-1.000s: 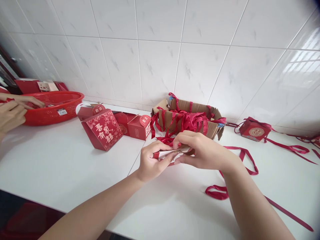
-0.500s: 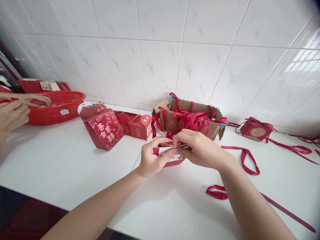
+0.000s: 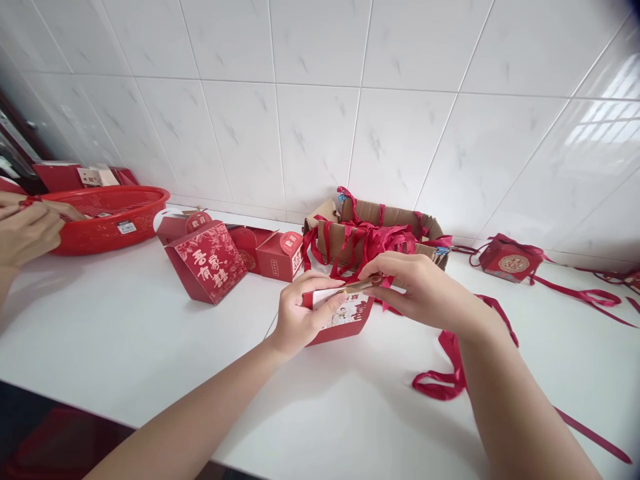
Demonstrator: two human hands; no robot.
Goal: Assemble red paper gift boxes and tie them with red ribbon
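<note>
Cardboard box [image 3: 399, 217] w/ heaped red ribbon [image 3: 387, 241], strips over rim; red basket [image 3: 100, 238], contents unclear, L end behind co-worker's hand [image 3: 30, 233]. Red carton [image 3: 345, 328], white printed panel [image 3: 357, 310] partly under L thumb, nr cardboard box: L hand [image 3: 297, 313] grips side, R hand [image 3: 415, 283] pinches brownish top edge.

The only view looks forward and down from the wearer's head, above the near side of the desk [image 3: 175, 360], close behind the left hand [image 3: 301, 313] and right hand [image 3: 417, 293]. It faces the tiled wall [image 3: 320, 133]; its edges look stretched, perhaps by a wide lens.
</note>
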